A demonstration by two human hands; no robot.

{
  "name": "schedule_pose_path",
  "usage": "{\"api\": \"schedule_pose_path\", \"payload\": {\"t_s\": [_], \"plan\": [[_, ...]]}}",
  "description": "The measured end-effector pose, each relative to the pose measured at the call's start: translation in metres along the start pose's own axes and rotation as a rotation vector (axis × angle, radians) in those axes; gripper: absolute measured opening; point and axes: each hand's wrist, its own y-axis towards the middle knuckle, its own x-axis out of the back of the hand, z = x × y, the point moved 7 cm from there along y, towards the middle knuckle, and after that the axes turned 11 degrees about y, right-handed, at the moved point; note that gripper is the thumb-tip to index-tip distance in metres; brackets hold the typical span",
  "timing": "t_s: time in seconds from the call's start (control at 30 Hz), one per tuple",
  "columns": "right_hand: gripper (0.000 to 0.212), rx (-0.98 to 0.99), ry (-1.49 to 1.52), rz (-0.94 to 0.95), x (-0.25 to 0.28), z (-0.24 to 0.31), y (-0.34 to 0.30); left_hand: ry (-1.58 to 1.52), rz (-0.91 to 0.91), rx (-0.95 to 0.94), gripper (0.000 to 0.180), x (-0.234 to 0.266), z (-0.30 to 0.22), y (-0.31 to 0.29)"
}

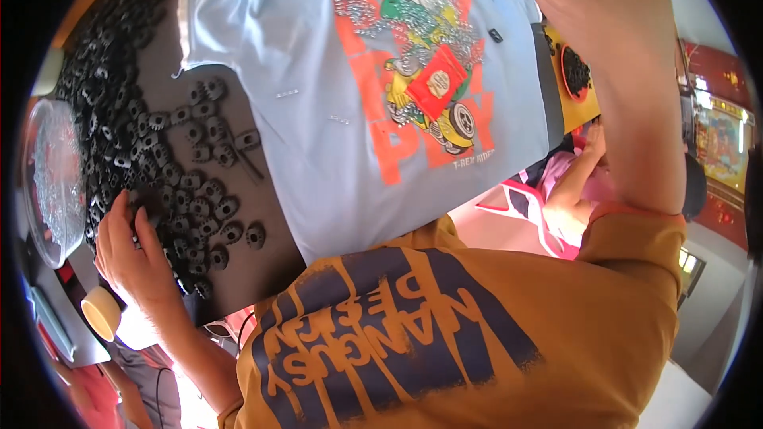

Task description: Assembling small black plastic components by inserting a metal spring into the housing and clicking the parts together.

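At the lower left, my left hand (133,250) rests against a large pile of small black plastic pieces (111,127). Its thumb and forefinger are apart over the near part of the pile, and I see nothing gripped between them. My right forearm (636,87) rises along the right side and leaves the picture at the top, so the hand is out of sight. A pale blue printed T-shirt (298,151) lies spread beside the pile. Many tiny shiny metal springs (369,8) are scattered on it, along with a red packet (435,83) and one black piece (496,35).
A clear plastic tub (54,183) with shiny small parts stands at the left edge. Beyond the shirt, at right, is a red-rimmed bowl (575,73) of black pieces. A person's arm (572,183) and a pink chair (540,230) show below it. A yellowish round lid-like thing (101,314) is near my left wrist.
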Motion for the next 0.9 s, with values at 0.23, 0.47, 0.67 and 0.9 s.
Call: {"api": "schedule_pose_path", "payload": {"t_s": [0.23, 0.47, 0.67, 0.9], "plan": [[0.023, -0.066, -0.005, -0.100, 0.029, -0.030, -0.071, -0.033, -0.003, 0.016, 0.025, 0.010, -0.006, 0.004], [0.021, -0.045, -0.319, -0.285, 0.025, -0.064, -0.141, -0.278, -0.095, -0.018, 0.022, 0.041, -0.058, -0.005], [0.021, -0.165, -0.201, -0.419, 0.004, -0.057, -0.180, -0.558, 0.008, -0.260, 0.031, 0.054, -0.123, -0.022], [0.038, -0.159, -0.329, -0.283, -0.014, -0.051, -0.162, -0.686, -0.070, -0.426, 0.037, 0.051, -0.139, -0.033]]}}
